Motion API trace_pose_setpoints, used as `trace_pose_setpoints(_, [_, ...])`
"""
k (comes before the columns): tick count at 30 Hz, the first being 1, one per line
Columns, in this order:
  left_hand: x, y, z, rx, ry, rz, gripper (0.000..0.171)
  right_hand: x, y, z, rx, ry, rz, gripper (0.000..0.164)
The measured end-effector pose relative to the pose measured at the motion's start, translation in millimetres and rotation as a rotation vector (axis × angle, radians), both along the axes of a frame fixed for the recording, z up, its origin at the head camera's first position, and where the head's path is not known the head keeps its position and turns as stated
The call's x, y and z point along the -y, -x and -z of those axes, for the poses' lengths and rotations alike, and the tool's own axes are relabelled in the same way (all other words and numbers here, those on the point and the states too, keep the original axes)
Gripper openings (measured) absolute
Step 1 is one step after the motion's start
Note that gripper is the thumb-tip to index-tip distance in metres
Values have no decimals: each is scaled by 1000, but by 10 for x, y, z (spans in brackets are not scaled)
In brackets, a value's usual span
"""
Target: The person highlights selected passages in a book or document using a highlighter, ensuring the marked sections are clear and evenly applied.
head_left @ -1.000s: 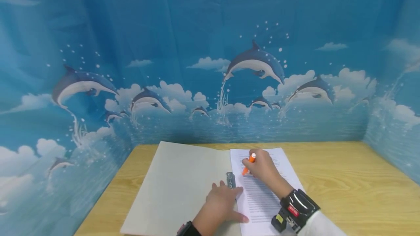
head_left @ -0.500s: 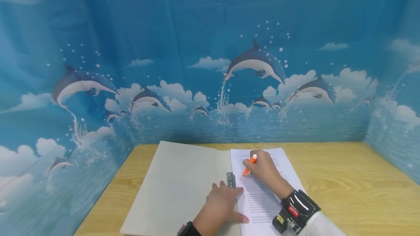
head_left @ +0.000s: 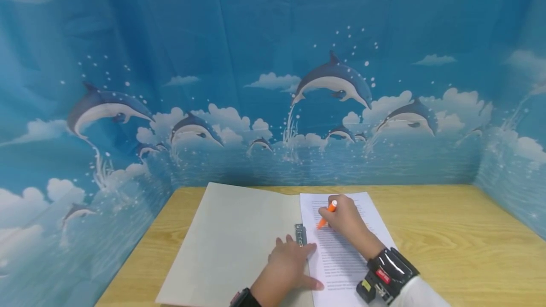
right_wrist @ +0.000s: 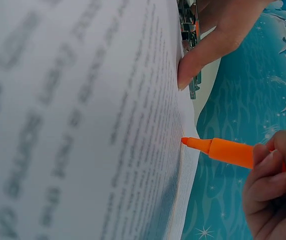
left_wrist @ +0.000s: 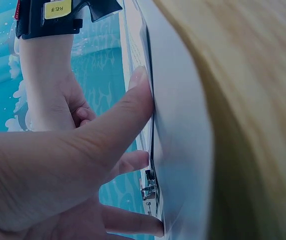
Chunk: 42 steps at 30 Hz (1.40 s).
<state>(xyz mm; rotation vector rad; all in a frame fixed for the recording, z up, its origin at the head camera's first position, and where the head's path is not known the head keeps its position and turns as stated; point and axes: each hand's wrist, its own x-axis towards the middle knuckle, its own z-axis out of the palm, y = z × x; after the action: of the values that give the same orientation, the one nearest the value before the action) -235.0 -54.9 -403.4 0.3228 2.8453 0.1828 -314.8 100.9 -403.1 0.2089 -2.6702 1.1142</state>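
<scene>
Your right hand [head_left: 345,216] pinches the orange highlighter [right_wrist: 230,151] between its fingers, the tip at the printed page [head_left: 341,256] near its left edge. Your left hand [head_left: 286,263] rests beside the metal clip [head_left: 300,234], fingers spread, thumb on the page. The open folder [head_left: 230,240] lies on the wooden counter [head_left: 460,231].

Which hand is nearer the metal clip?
Left. The left hand lies at the near end of the clip; the right hand, orange marker in its grip, is farther, over the page.
</scene>
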Motion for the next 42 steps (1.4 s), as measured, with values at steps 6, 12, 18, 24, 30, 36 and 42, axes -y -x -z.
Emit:
trace_pose_setpoints(6, [9, -3, 4, 11, -8, -10, 86, -16, -30, -12, -22, -1, 8, 33])
trace_pose_setpoints(12, [8, -7, 3, 4, -25, -10, 87, -55, -24, -3, -24, -11, 22, 30])
trace_pose_setpoints(18, [-3, -4, -1, 15, -25, -16, 88, -124, -10, -6, -17, -21, 23, 29])
trace_pose_setpoints(24, [-8, -1, 4, 21, -27, -24, 89, -200, 1, -6, -11, -17, 30, 31])
trace_pose_setpoints(30, [-14, -11, 14, 17, -33, -33, 89, -265, -3, 4, -4, -14, 37, 34])
trace_pose_setpoints(36, [-18, -15, 11, 19, -35, -35, 88, -354, -22, 4, -27, -2, 37, 37])
trace_pose_setpoints(42, [-17, -18, 0, 16, -33, -42, 89, -440, -31, -8, 3, 44, 35, 37])
